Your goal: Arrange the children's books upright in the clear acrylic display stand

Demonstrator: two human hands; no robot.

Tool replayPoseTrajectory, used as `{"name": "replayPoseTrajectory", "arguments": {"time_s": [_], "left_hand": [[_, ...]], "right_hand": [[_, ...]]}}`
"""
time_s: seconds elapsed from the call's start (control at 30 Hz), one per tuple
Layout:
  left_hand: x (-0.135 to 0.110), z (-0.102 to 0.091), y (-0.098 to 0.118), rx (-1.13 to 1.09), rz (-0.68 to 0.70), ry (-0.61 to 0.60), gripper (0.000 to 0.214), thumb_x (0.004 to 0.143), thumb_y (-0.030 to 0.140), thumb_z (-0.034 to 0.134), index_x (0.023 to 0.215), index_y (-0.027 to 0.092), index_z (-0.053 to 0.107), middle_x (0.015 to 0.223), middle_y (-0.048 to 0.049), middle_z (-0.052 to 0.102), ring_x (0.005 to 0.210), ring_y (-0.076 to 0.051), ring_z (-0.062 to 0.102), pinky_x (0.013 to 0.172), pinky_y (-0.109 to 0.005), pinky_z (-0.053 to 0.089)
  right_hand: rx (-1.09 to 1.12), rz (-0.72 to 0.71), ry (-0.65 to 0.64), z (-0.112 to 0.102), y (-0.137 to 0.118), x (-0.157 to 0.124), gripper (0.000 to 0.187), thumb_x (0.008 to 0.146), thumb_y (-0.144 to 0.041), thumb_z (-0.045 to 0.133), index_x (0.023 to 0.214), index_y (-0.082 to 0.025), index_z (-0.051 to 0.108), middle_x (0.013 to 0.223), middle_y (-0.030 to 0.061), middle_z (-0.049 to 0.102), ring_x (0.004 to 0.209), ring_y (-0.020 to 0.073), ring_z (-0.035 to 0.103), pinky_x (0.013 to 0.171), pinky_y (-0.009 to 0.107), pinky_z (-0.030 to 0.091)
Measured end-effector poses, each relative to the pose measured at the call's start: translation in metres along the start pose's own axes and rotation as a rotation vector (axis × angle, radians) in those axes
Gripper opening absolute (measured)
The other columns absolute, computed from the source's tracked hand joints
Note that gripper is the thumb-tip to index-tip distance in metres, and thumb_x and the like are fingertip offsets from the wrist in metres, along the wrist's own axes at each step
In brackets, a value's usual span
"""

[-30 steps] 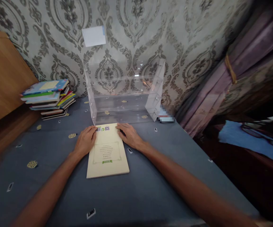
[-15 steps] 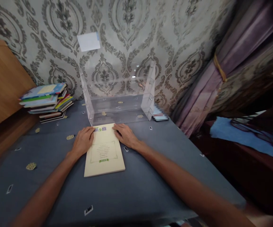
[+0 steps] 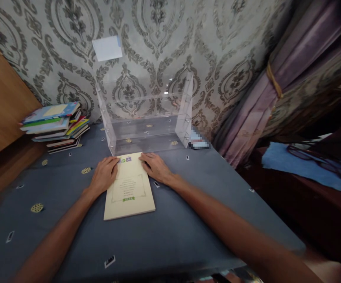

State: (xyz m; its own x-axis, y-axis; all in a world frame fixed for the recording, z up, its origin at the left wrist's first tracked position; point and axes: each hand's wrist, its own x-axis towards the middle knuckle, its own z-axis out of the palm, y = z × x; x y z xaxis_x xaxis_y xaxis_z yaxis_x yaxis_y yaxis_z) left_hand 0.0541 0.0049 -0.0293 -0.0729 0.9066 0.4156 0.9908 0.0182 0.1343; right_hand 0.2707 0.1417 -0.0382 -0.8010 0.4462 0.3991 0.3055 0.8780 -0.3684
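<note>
A thin cream-coloured book (image 3: pixel 131 173) lies flat on the table, with green-framed text and a small square code printed on its cover. At its far left corner my left hand (image 3: pixel 104 173) grips the edge, fingers closed together. On the opposite side my right hand (image 3: pixel 156 168) pinches the far right corner. Both hands' undersides are hidden. Just beyond the book stands a clear acrylic tiered shelf (image 3: pixel 183 122), with no book on its steps.
A stack of several books (image 3: pixel 55 125) is at the back left beside a wooden cabinet (image 3: pixel 6 102). The table (image 3: pixel 205 188) has a blue patterned cover. A blurred-out item (image 3: pixel 199 139) lies right of the shelf. A purple curtain (image 3: pixel 255 110) hangs at the right, near glasses on blue cloth (image 3: pixel 279 159).
The whole view has shifted slightly. Both hands stay at the far corners of the book, which keeps its place in front of the clear shelf.
</note>
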Motion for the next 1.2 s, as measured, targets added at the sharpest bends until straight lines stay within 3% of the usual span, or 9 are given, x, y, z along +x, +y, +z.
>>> {"name": "replayPoseTrajectory", "arguments": {"time_s": [0.7, 0.93, 1.2], "left_hand": [[-0.004, 0.007, -0.004, -0.101, -0.004, 0.020, 0.040, 0.096, 0.024, 0.038, 0.124, 0.016, 0.066, 0.129, -0.0128, 0.066, 0.118, -0.027, 0.062, 0.106, -0.049, 0.049], [-0.005, 0.010, -0.005, -0.122, -0.006, -0.006, 0.043, 0.096, 0.025, 0.037, 0.127, 0.016, 0.065, 0.138, -0.0117, 0.063, 0.130, -0.026, 0.057, 0.113, -0.050, 0.045], [-0.015, 0.005, 0.005, -0.153, 0.048, -0.031, 0.043, 0.097, 0.025, 0.037, 0.130, 0.017, 0.064, 0.139, -0.0110, 0.063, 0.132, -0.026, 0.056, 0.114, -0.051, 0.044]], "right_hand": [[-0.018, -0.117, 0.002, -0.008, -0.028, -0.037, 0.026, 0.097, -0.015, 0.048, 0.112, -0.018, 0.069, 0.127, 0.0121, 0.068, 0.113, 0.0255, 0.063, 0.096, 0.043, 0.052], [0.001, -0.189, -0.020, -0.015, -0.040, -0.053, 0.027, 0.096, -0.015, 0.049, 0.117, -0.012, 0.067, 0.124, 0.0171, 0.068, 0.117, 0.0268, 0.060, 0.105, 0.046, 0.047], [0.005, -0.168, -0.065, -0.025, -0.054, -0.078, 0.032, 0.096, -0.026, 0.053, 0.125, -0.015, 0.064, 0.132, 0.0162, 0.063, 0.124, 0.0322, 0.054, 0.105, 0.055, 0.044]]}}
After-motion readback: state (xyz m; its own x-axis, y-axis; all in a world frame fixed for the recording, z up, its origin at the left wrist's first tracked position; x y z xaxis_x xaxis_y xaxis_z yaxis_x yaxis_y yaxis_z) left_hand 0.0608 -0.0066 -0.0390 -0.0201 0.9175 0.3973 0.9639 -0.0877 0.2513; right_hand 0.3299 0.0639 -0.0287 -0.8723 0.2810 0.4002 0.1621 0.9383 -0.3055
